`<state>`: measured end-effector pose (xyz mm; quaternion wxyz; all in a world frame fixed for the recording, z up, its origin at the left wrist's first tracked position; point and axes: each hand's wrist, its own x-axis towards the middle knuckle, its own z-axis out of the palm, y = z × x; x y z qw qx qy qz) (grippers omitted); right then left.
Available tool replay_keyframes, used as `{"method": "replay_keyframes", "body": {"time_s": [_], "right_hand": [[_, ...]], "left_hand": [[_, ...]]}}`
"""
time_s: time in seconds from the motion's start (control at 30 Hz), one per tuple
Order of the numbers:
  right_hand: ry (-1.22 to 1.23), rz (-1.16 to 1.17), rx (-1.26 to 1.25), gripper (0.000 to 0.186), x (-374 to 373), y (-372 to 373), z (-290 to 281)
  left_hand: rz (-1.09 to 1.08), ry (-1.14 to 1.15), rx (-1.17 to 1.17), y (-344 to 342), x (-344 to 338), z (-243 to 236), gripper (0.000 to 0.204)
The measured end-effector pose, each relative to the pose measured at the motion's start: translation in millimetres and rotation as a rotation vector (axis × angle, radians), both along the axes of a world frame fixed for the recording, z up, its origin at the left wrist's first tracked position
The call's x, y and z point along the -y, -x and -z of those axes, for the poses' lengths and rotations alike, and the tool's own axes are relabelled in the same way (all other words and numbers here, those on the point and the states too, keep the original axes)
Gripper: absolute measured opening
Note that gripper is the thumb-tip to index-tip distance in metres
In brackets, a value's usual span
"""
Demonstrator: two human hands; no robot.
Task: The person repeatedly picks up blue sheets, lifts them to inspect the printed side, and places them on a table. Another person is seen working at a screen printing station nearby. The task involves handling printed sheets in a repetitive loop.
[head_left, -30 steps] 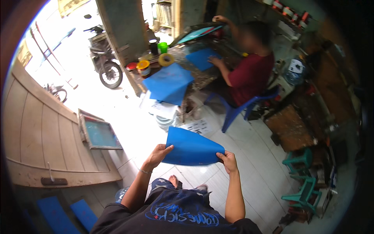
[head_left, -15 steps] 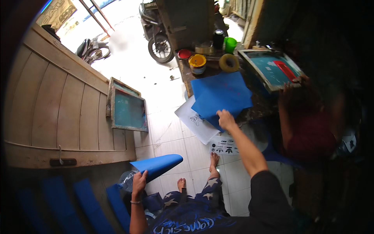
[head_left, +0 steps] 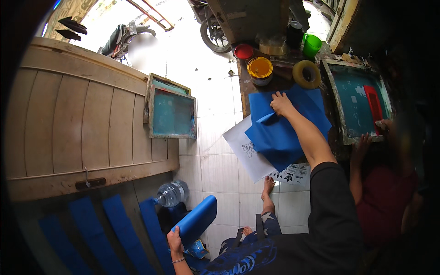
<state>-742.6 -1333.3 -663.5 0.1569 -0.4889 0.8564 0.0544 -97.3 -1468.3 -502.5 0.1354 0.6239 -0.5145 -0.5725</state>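
Observation:
At the bottom centre my left hand [head_left: 175, 240] grips a folded-over blue sheet [head_left: 199, 215]. My right hand [head_left: 281, 103] reaches onto the loose blue sheets [head_left: 311, 119] on the workbench, its curled fingers gripping the creased top one. White paper with line drawings [head_left: 238, 142] sticks out under these, with another printed sheet [head_left: 293, 176] below. Right of the sheets, a co-worker's hands [head_left: 364, 142] are at a framed teal screen [head_left: 348, 96] with a red squeegee [head_left: 373, 105] on it.
A yellow paint tub [head_left: 260, 68], red lid [head_left: 244, 52], tape roll [head_left: 306, 74] and green cup [head_left: 311, 46] stand on the bench. Left are a wooden door [head_left: 68, 123], two leaning screens [head_left: 172, 114], a water jug [head_left: 173, 192] and several blue strips [head_left: 87, 224]. Motorbikes [head_left: 213, 32] stand outside.
The view has swung down toward the bench. My right hand has let go of the carried sheet and moved onto the stack; my left has lowered that sheet. The co-worker's screen now lies flat.

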Motion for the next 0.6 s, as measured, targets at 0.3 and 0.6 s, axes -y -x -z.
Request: {"method": "replay_keyframes", "body": {"time_s": [0.3, 0.6], "right_hand": [[-0.452, -0.098, 0.242, 0.037, -39.8, -36.3, -72.3], [-0.152, -0.084, 0.819, 0.027, -221.7, -276.7, -172.3]], "left_hand": [[0.001, -0.046, -0.258, 3.7, -9.5, 3.4, 0.030], [0.307, 0.003, -0.337, 4.0, -1.7, 29.9, 0.026]]}}
